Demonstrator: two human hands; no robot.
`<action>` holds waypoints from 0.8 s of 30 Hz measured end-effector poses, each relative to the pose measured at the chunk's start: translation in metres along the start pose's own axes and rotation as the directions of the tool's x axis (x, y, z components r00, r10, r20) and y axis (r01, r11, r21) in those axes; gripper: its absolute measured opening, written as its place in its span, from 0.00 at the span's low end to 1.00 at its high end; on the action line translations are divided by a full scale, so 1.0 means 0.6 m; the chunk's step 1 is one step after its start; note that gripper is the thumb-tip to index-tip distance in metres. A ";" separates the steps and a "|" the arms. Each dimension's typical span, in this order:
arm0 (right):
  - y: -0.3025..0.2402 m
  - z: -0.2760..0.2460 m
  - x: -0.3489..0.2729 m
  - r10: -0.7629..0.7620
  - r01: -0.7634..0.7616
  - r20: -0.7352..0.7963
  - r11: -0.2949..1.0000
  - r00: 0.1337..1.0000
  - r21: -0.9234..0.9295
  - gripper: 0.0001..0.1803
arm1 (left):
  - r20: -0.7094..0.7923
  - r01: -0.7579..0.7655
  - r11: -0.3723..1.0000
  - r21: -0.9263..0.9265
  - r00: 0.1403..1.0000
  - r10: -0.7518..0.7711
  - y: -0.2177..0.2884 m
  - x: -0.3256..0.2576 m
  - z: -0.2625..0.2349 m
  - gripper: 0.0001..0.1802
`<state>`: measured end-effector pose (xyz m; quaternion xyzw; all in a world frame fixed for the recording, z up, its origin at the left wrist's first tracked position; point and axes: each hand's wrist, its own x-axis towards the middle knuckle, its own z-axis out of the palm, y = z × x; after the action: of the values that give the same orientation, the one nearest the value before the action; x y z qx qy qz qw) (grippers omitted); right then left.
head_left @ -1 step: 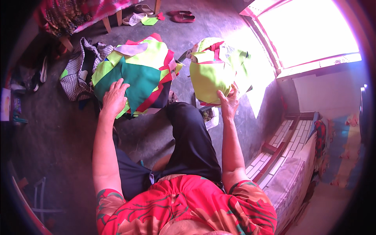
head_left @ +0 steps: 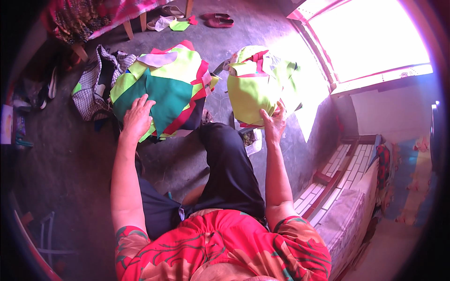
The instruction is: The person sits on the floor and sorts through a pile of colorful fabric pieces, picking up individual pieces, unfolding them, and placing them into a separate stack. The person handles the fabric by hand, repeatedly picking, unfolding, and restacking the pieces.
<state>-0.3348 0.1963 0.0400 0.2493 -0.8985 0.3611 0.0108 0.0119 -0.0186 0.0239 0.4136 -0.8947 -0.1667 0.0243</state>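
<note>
My left hand (head_left: 137, 115) rests palm down, fingers stretched out, on a dark green fabric piece (head_left: 169, 96). That piece lies on top of a heap of fabric scraps (head_left: 180, 63) in lime, red, grey and dark colours. To the right, my right hand (head_left: 275, 121) grips the near edge of a yellow-green fabric piece (head_left: 251, 96), with its thumb on the cloth. Some of its fingertips are hard to make out against the bright cloth. Beneath and behind that piece sits a second pile, with a red strip (head_left: 258, 58) at its far side.
Beside the left heap lies a checkered cloth bag (head_left: 89, 93). Dark red shoes (head_left: 218, 20) and small scraps (head_left: 179, 25) are on the floor at the far side. A clear container (head_left: 254, 141) stands by my knee. On the right are a slatted wooden bench (head_left: 335, 175) and a bright opening (head_left: 370, 37).
</note>
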 end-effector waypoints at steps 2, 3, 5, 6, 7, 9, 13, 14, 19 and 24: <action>-0.013 -0.005 -0.002 0.075 -0.087 0.079 0.984 0.994 0.154 0.34 | -0.012 -0.007 1.000 0.000 1.000 0.007 -0.002 0.000 0.001 0.25; -0.020 -0.007 -0.003 0.109 -0.135 0.124 0.965 0.986 0.226 0.33 | -0.006 -0.003 1.000 -0.003 1.000 0.003 -0.003 -0.001 0.000 0.26; -0.018 -0.004 0.000 0.065 -0.083 0.090 0.974 0.994 0.212 0.31 | 0.004 0.001 1.000 -0.011 1.000 -0.001 -0.002 -0.001 -0.003 0.26; -0.015 -0.002 0.001 0.043 -0.057 0.071 0.977 0.997 0.204 0.30 | 0.004 -0.002 1.000 -0.014 1.000 0.002 -0.001 -0.001 -0.003 0.27; -0.009 -0.001 0.004 0.043 -0.060 0.076 0.971 0.996 0.233 0.30 | 0.003 -0.004 1.000 -0.018 1.000 0.004 -0.001 0.000 -0.002 0.27; -0.003 0.001 0.007 0.042 -0.067 0.090 0.954 0.995 0.293 0.28 | 0.004 -0.003 1.000 -0.024 1.000 0.004 -0.001 0.000 -0.002 0.27; -0.006 -0.009 0.008 0.074 -0.151 0.147 0.769 0.986 0.621 0.25 | -0.013 -0.012 1.000 -0.025 1.000 0.011 -0.006 -0.003 0.001 0.26; -0.008 -0.017 0.011 0.069 -0.152 0.150 0.739 0.986 0.657 0.25 | -0.024 -0.019 1.000 -0.022 1.000 0.018 -0.008 -0.003 0.002 0.26; -0.006 -0.030 0.023 0.117 -0.172 0.128 0.580 0.985 0.796 0.29 | -0.007 -0.011 1.000 -0.029 1.000 0.011 -0.007 -0.001 0.002 0.26; 0.006 -0.024 0.036 0.216 -0.273 0.191 0.471 0.958 0.839 0.32 | -0.002 -0.002 1.000 -0.031 1.000 0.002 -0.005 -0.003 -0.001 0.26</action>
<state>-0.3578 0.1983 0.0526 0.1012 -0.6276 0.7478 -0.1915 0.0153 -0.0192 0.0239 0.4125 -0.8924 -0.1801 0.0318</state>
